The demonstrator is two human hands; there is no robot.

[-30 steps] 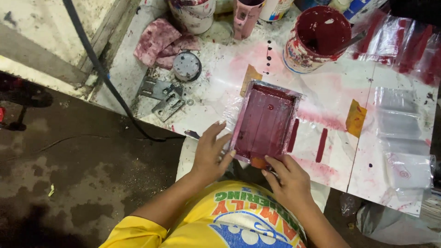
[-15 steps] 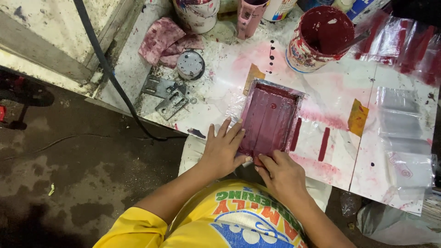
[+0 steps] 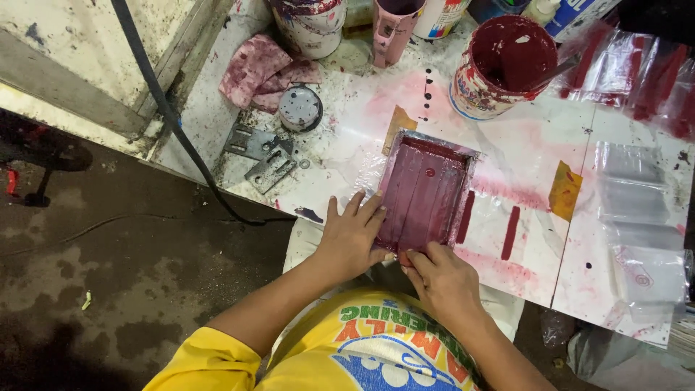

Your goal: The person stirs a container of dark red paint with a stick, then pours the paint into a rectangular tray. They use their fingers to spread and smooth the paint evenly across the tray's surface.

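Glossy wet-red mould tray (image 3: 423, 192), crumpled stained cloth rag (image 3: 260, 71), dull metal brackets (image 3: 262, 153).

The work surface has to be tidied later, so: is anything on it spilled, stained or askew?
Yes. Pink-red smears stain the white board around the red-coated tray, dark drips dot it near the open paint can, and a stained rag lies crumpled. The tray sits tilted to the board's edge, the left hand and right hand at its near end.
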